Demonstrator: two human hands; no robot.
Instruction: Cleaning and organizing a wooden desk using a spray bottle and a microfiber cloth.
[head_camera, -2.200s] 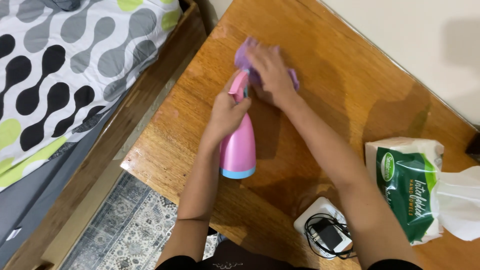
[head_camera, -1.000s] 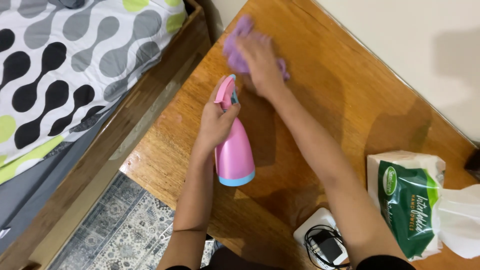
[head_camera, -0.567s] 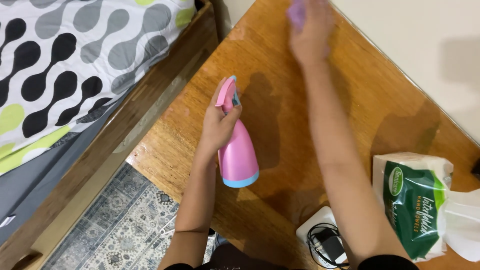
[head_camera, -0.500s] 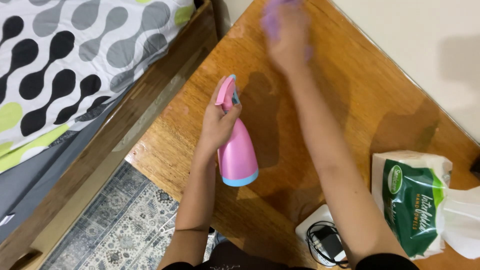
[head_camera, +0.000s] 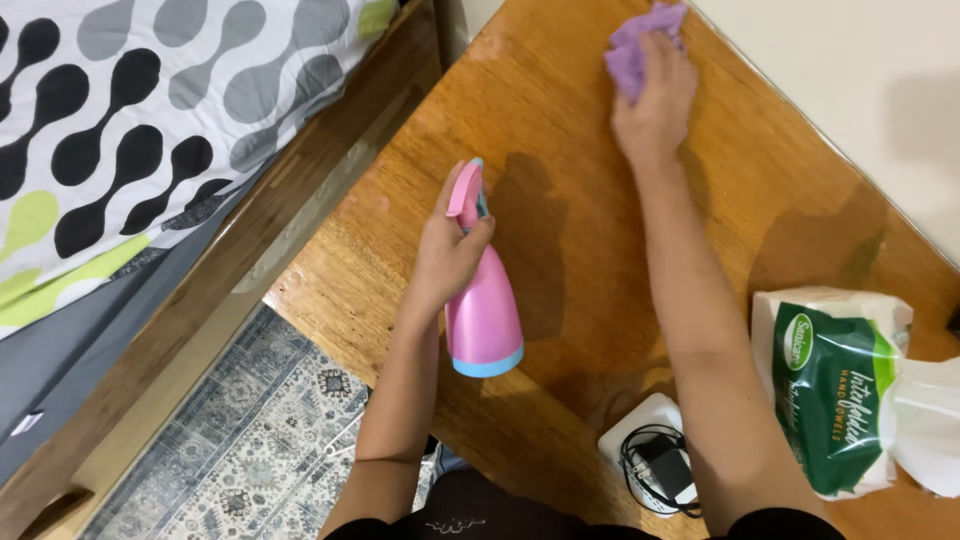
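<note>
A left hand (head_camera: 447, 258) grips a pink spray bottle (head_camera: 480, 300) while the right hand (head_camera: 655, 105) presses a purple cloth (head_camera: 640, 45) onto a wooden table (head_camera: 560, 150).

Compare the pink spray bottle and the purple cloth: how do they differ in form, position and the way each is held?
The pink spray bottle is rigid and held above the wooden table in the left hand; the purple cloth is soft, crumpled and pressed flat on the table under the right hand. The bottle is nearer the person, the cloth farther. Each is gripped by one hand.
</note>
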